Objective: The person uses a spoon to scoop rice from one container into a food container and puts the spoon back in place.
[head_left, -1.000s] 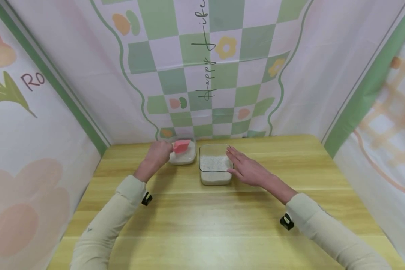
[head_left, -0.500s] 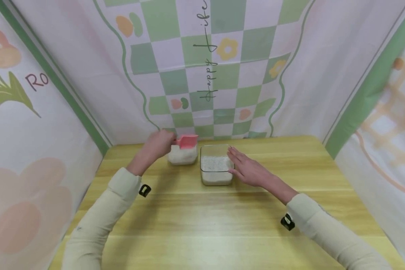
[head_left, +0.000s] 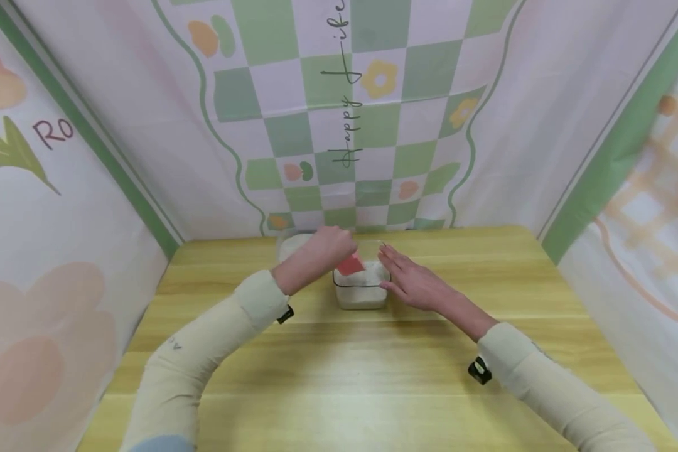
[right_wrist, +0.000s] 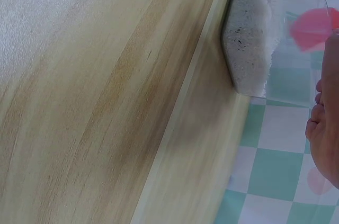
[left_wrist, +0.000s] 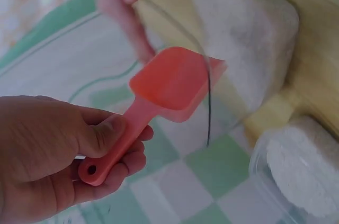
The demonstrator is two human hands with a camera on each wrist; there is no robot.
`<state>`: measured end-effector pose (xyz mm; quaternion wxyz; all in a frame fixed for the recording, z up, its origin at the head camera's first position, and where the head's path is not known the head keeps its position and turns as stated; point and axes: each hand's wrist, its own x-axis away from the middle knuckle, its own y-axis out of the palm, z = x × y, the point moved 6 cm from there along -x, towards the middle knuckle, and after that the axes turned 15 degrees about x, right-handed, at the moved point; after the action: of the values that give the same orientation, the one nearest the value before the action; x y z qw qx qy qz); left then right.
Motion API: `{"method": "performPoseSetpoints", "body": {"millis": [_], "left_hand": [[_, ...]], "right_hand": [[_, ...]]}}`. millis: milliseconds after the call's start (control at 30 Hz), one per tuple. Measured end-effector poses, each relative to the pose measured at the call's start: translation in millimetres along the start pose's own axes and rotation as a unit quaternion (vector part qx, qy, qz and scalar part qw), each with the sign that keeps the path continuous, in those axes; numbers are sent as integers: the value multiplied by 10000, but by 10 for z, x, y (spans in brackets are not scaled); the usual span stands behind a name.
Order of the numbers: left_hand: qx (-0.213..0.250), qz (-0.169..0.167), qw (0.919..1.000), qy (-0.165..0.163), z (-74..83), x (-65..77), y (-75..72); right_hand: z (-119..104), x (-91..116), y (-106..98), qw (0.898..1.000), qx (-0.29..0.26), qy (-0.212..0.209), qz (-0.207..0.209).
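Observation:
My left hand (head_left: pixel 329 246) grips the handle of a pink scoop (left_wrist: pixel 172 83), its thumb on top and fingers curled underneath. Tilted, the scoop hangs over a square clear container (head_left: pixel 361 296) partly filled with a white grainy material; in the left wrist view its bowl looks bare. My right hand (head_left: pixel 415 282) rests against the container's right side with straight fingers touching the rim. Just left of it stands a smaller clear tub (left_wrist: pixel 265 166) with similar white material, partly hidden behind my left hand in the head view.
Both containers stand near the back edge of a wooden table (head_left: pixel 350 376). Behind the table hangs a green-and-white checkered cloth (head_left: pixel 373 125), and printed cloths also line the left and right sides.
My left hand lifted the scoop from the smaller tub, then carried it right and over the larger container, tipping it. My right hand stayed at the container's side.

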<state>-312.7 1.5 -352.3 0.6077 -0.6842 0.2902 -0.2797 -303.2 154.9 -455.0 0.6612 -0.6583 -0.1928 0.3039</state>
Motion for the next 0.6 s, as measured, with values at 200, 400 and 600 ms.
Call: {"method": "performPoseSetpoints", "body": {"millis": [200, 400, 600], "left_hand": [[-612, -666, 9958, -142, 227, -298, 326], [-973, -877, 9913, -86, 360, -443, 541], [-380, -527, 9979, 36, 250, -417, 438]], "right_hand": [[-59, 0, -14, 10000, -46, 36, -54], [-93, -19, -37, 9999, -28, 66, -145], [14, -40, -74, 9996, -280, 70, 52]]}}
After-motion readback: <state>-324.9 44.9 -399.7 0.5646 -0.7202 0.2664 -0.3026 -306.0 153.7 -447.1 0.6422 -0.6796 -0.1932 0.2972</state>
